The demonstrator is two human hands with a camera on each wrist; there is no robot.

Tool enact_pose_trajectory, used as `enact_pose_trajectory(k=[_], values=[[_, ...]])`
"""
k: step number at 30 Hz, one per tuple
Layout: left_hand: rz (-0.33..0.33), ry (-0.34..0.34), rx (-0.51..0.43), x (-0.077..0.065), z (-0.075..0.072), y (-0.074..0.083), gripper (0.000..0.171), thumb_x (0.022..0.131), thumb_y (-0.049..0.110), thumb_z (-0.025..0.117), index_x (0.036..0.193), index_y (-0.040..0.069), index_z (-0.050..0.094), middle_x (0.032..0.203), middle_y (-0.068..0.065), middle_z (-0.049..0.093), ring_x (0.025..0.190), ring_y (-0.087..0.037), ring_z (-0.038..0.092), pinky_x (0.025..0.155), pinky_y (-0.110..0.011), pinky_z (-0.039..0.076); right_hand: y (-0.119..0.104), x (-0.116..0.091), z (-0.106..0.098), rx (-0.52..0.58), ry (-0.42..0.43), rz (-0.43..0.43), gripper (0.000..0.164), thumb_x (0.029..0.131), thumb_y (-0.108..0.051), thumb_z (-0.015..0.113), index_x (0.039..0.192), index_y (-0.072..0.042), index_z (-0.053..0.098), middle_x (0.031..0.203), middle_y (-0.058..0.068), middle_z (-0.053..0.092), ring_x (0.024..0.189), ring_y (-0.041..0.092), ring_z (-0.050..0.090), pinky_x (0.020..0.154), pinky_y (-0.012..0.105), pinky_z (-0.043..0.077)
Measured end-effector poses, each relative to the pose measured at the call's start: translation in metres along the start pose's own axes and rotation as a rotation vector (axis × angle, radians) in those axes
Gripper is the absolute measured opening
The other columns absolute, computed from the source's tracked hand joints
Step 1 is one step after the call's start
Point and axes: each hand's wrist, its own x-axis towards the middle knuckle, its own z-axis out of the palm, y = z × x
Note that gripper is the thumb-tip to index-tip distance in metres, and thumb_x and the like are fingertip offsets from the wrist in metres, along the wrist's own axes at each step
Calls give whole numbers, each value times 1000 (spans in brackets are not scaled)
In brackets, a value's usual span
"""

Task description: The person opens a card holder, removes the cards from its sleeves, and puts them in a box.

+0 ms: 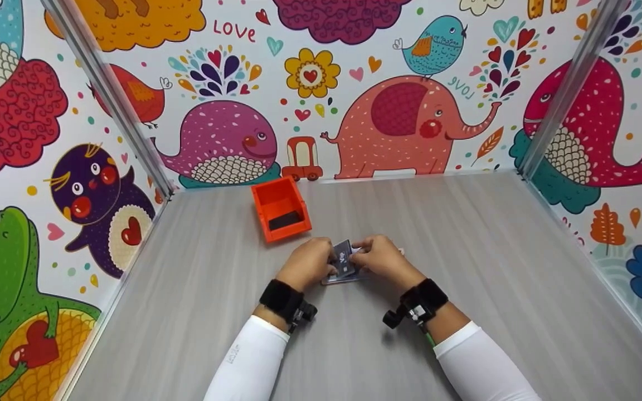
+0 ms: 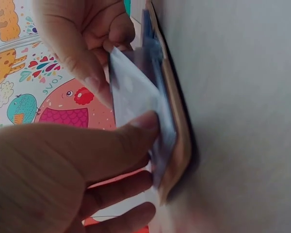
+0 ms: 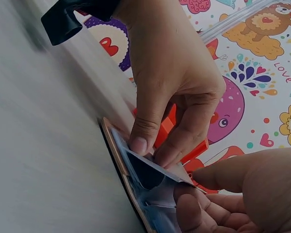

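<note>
A dark card (image 1: pixel 344 260) with white lettering stands tilted between my hands, above an open card holder (image 1: pixel 339 281). In the left wrist view the holder shows clear plastic sleeves and a brown cover (image 2: pixel 183 141). My left hand (image 1: pixel 309 262) pinches the card near its left edge, thumb on the near face. From the other side my right hand (image 1: pixel 385 260) pinches the card's corner between thumb and index finger. The right wrist view shows a clear sleeve (image 3: pixel 157 212) lying under the card. Whether the card's lower edge is inside a sleeve, I cannot tell.
An orange-red bin (image 1: pixel 275 195) stands behind my left hand, with a flat black thing (image 1: pixel 285 220) inside. The grey wood-grain table (image 1: pixel 466 334) is bordered by panels printed with cartoon animals and by metal corner posts (image 1: pixel 558 94).
</note>
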Motion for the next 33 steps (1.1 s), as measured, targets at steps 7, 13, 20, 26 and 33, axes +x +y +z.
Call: enact_pose_trajectory(k=[7,13,20,26,33], values=[[-25,-12,5,0,0,1,21,88,16,98,101,7,85,97,-5,77,89,-22,68,87,-44,61,0,1,2,15,-5,14,38,97,-8,81,132,6,80,93,7,85,59,6,67,56,19,54],[-32,-15,9,1,-1,2,18,87,15,97,98,7,85,95,-5,76,86,-22,66,83,-43,59,-2,0,0,9,8,13,33,97,-7,77,128,5,82,91,10,85,59,8,66,56,21,53],[-35,-19,42,1,-3,5,16,86,12,95,93,7,82,90,-5,72,81,-20,60,81,-43,58,-2,0,1,28,1,35,20,102,-9,77,116,4,82,88,6,81,60,9,66,55,22,55],[-21,-14,34,-1,-6,6,14,87,9,93,97,8,84,95,-6,79,86,-25,72,85,-44,63,-5,0,-11,30,122,57,11,98,-5,73,103,2,79,87,6,76,66,12,65,59,24,53],[-26,123,-46,6,-9,3,15,103,7,77,112,6,88,112,-12,82,112,-34,77,103,-48,62,-7,3,-20,32,213,-36,7,102,-8,76,104,-1,78,92,4,77,75,19,72,64,23,58]])
